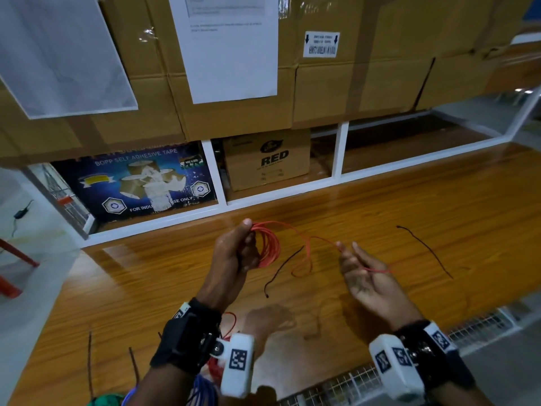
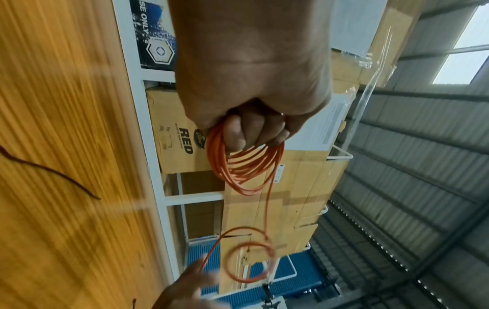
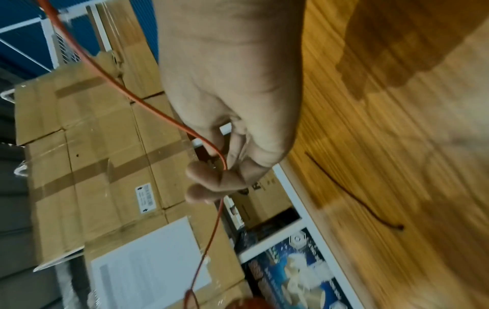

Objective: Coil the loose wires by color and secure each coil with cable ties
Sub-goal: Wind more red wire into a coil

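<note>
Left hand: the left hand (image 1: 234, 253) was held above the wooden table (image 1: 439, 206), fingers (image 2: 238, 133) curled round a red wire coil (image 1: 268, 244) of many loops, gripping it.
Red wire coil: it hung from that fist, off the table; its loops showed plainly in the left wrist view (image 2: 246, 165).
Loose red strand: a free red strand (image 1: 307, 253) ran from the coil rightward, sagged in a loop between the hands, and reached the right hand.
Right hand: the right hand (image 1: 369, 276) was raised palm up, right of the coil; the strand passed between its fingertips (image 3: 201, 169), which pinched it lightly while the other fingers lay loosely curled.
Dark wires: one dark wire piece (image 1: 281, 271) lay on the table between the hands; another (image 1: 424, 250) lay further right, well apart.
Near edge: blue wire (image 1: 205, 385) and green wire (image 1: 108, 398) bundles showed by the left forearm, partly hidden.
Far side: cardboard boxes (image 1: 336, 92) were stacked over white shelf compartments (image 1: 339, 148); one held a box marked RED (image 1: 269, 159), another a blue tape carton (image 1: 137, 183).
</note>
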The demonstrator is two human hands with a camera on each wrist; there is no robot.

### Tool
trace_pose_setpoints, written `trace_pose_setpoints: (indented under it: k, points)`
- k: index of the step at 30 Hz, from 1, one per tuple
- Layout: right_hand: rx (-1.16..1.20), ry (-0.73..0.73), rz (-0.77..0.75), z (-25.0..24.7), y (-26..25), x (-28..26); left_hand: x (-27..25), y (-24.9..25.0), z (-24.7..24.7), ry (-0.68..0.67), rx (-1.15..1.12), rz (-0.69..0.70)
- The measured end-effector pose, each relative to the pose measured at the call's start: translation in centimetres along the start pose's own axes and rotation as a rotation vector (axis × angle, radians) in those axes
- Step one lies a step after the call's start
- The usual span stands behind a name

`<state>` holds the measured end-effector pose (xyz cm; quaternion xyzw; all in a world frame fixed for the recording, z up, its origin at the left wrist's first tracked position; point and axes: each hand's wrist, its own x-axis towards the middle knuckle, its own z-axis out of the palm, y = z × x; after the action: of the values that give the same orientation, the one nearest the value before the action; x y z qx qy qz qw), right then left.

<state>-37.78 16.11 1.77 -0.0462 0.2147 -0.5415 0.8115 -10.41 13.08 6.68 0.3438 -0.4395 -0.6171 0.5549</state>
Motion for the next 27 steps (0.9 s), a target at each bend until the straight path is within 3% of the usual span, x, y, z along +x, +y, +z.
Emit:
trace_pose_setpoints:
  k: [8, 10, 14, 19, 20, 22, 24, 27]
  points:
    - [0.268, -0.136, -0.177, 3.0, 2.6, -0.3, -0.5, 1.6, 3.1, -0.049, 0.014, 0.014]
    - [0.186, -0.159, -0.195, 3.6, 2.9, -0.3, -0.5, 2.0, 3.7, -0.056, 0.046, 0.035]
    - [-0.008, 0.016, -0.316, 5.0, 3.1, 0.4, -0.5, 1.9, 4.8, -0.039, 0.155, 0.111]
    - [-0.239, 0.14, -0.357, 6.0, 3.2, 0.1, -1.1, 1.2, 6.1, -0.035, 0.284, 0.208]
    - [-0.239, 0.137, -0.315, 6.2, 2.9, -0.2, -1.2, 1.1, 6.3, -0.036, 0.291, 0.216]
    - [-0.241, 0.089, -0.07, 6.5, 2.7, -1.2, -1.1, 1.2, 6.6, -0.023, 0.296, 0.227]
    - [-0.415, 0.068, 0.081, 6.2, 2.8, -2.0, -0.8, 1.4, 6.9, -0.013, 0.315, 0.25]
    - [-0.853, 0.191, -0.042, 5.6, 3.1, -2.7, -0.5, 1.3, 7.0, -0.01, 0.386, 0.312]
